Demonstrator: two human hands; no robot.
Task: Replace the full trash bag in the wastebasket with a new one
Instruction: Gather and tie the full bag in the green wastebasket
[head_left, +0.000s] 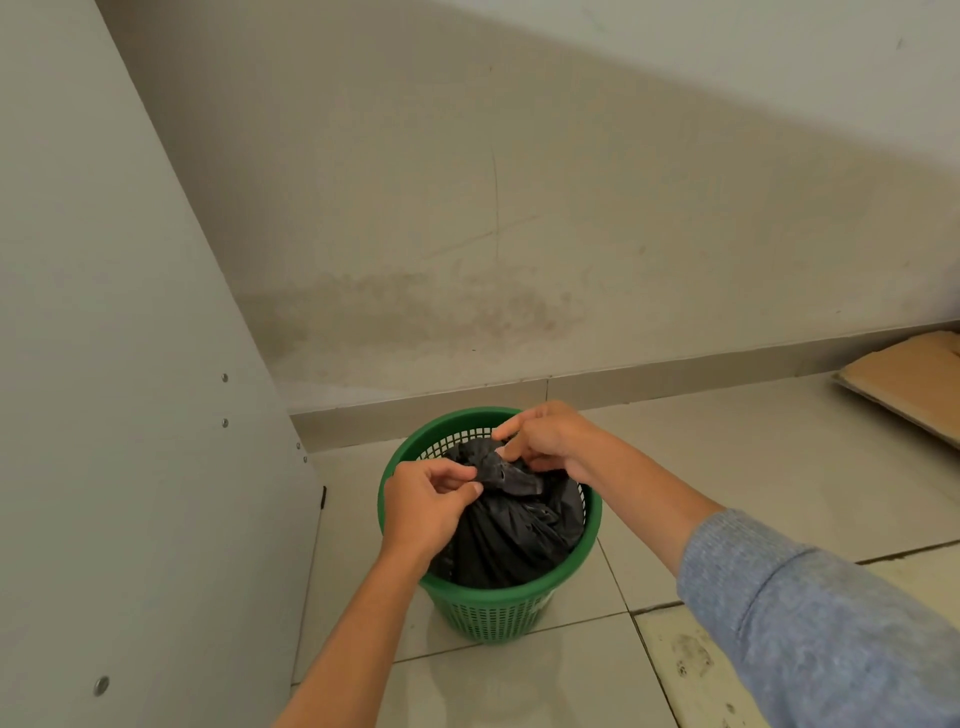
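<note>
Here, line by line, is how things stand in front of you.

Wastebasket: your green mesh wastebasket (498, 613) stands upright on the tiled floor (701, 478), close to the skirting at the foot of the wall (519, 234) and just right of a pale panel (130, 415).

Trash bag: the black trash bag (514, 535) sits inside the wastebasket, filling most of it. Its top is gathered into a bunched neck that rises a little above the rim on the far side.

Left hand: your left hand (426, 506) is at the near-left side of the gathered neck, thumb and forefinger pinched together on a fold of the black plastic. The other fingers curl loosely under it.

Right hand: your right hand (550, 439) comes in over the far rim, fingers bent down onto the top of the bunched neck and gripping the plastic there. The forefinger sticks out to the left, above the bag.

Between the hands: the two grips are near each other, with the twisted bit of plastic running from one to the other.

Sleeve: a blue-grey sleeve (810, 623) covers your right upper forearm; your left forearm is bare.

Panel: several small round screw heads (101, 686) show on its face.

Cardboard: a flat brown piece of cardboard (904, 374) lies on the floor by the wall at far right, well apart from the wastebasket.
</note>
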